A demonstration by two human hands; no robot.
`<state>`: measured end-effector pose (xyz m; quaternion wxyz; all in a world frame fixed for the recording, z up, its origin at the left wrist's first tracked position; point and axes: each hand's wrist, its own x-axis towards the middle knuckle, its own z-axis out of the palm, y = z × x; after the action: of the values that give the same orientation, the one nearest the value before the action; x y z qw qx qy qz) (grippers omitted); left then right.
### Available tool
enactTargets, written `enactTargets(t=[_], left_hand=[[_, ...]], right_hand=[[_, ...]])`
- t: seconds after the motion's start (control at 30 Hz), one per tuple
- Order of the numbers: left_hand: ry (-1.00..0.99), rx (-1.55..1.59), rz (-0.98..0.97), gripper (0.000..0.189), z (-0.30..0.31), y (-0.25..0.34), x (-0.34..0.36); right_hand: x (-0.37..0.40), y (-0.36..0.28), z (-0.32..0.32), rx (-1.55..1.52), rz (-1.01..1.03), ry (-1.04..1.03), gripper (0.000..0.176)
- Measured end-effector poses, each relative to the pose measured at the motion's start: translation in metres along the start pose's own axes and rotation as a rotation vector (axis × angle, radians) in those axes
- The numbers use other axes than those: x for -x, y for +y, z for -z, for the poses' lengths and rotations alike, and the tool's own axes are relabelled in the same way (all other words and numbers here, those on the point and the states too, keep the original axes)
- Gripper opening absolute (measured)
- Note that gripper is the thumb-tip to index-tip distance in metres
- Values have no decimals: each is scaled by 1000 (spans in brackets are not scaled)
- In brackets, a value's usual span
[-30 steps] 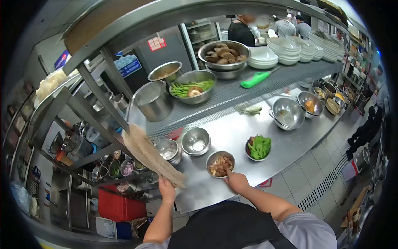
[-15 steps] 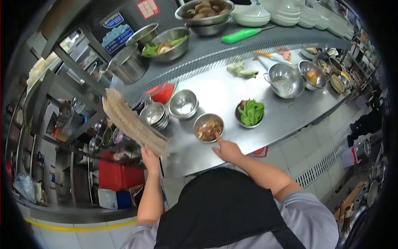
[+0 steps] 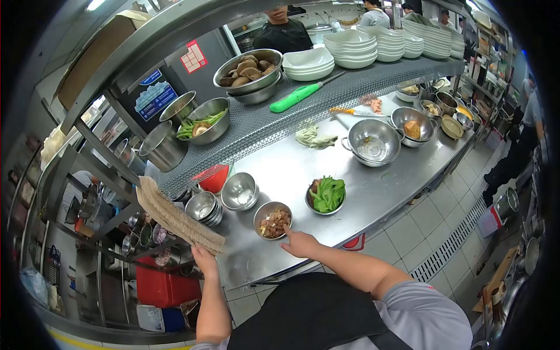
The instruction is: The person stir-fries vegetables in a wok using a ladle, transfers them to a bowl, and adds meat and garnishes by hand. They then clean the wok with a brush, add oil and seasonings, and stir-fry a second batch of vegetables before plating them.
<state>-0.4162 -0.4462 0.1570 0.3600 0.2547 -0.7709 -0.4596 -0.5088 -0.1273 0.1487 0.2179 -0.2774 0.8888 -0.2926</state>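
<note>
My left hand is closed on the lower end of a beige towel, which hangs over the rail at the counter's left end. My right hand points with its index finger at the rim of a metal bowl of brown meat pieces; its other fingers are curled and I see nothing in them. Right of that bowl stands a small bowl of green leaves. Empty metal bowls and a stack of small bowls sit to its left.
A shelf holds mushrooms, a green-handled knife and white dishes. Larger metal bowls and a cleaver with a yellow handle lie farther right. A person stands behind the shelf.
The view has tilted up, showing people behind the shelf. My left hand still holds the towel, and my right index finger remains at the meat bowl's rim.
</note>
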Motion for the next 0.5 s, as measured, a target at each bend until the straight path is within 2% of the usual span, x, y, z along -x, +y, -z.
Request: enactTargets(t=[0.5], left_hand=[[31, 75, 10, 35, -9, -4, -3]], right_hand=[[4, 3, 3, -10, 13, -37, 74]])
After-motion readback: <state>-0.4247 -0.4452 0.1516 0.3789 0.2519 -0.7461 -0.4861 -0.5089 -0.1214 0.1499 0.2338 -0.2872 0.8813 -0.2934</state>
